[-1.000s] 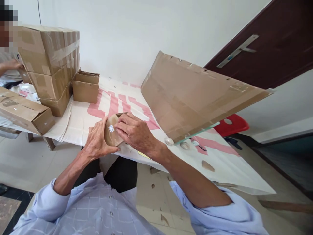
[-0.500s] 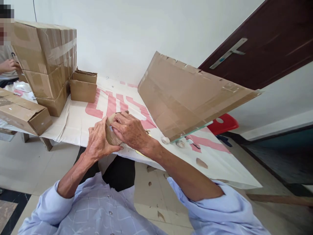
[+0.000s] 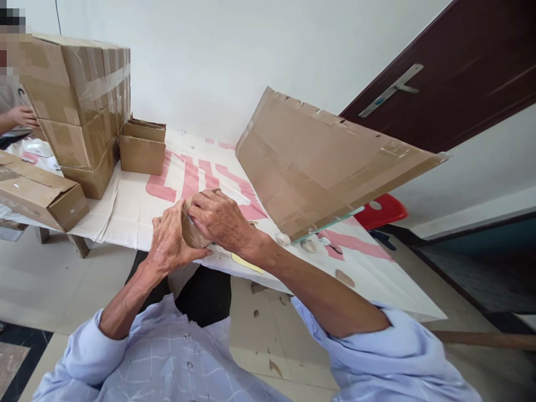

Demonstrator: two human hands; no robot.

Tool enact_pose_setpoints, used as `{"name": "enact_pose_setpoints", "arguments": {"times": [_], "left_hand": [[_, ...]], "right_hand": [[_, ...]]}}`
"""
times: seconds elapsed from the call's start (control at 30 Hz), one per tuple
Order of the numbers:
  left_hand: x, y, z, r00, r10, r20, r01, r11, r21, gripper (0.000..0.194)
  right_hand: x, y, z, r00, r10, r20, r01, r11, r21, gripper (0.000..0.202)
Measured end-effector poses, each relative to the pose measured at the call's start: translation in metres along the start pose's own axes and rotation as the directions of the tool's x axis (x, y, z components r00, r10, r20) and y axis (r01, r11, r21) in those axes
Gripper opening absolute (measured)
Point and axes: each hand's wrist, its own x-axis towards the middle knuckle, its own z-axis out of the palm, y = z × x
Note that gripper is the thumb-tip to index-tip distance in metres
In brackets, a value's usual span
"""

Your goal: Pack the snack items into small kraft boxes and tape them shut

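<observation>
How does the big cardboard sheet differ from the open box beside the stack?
The sheet is large and flat; the open box is much smaller and hollow. The sheet stands tilted, while the open box sits upright. Both are brown cardboard on the table.

Light: bright, diffuse, source out of view | near wall (image 3: 201,67): pale, evenly lit | far-right door (image 3: 460,67): dark, faint sheen | tape on stacked boxes (image 3: 90,84): glare | edges: wide-angle stretch | upper-left corner: pixelated
</observation>
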Motion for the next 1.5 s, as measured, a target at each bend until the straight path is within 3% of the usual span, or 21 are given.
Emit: {"name": "enact_pose_setpoints", "arguments": {"times": [0.27, 0.77, 1.2, 1.5], "left_hand": [[0.001, 0.003, 0.001, 1.0, 0.006, -0.014, -0.006, 1.0, 0.018, 0.135], [0.002, 0.008, 0.0, 1.0, -0.007, -0.018, 0.008, 0.999, 0.036, 0.131], [0.001, 0.008, -0.002, 1.0, 0.01, -0.009, -0.01, 0.999, 0.034, 0.12], [0.003, 0.008, -0.002, 1.0, 0.001, -0.014, 0.0, 0.999, 0.033, 0.125]], "right_hand": [[0.006, 0.004, -0.005, 0.996, -0.02, 0.089, 0.018, 1.0, 0.023, 0.028], [0.008, 0.013, -0.015, 0.988, -0.043, 0.15, 0.019, 0.987, 0.16, 0.027], [0.007, 0.013, -0.013, 0.993, -0.034, 0.113, 0.022, 0.994, 0.105, 0.028], [0.005, 0.015, -0.016, 0.995, -0.009, 0.103, -0.004, 0.992, 0.128, 0.027]]}}
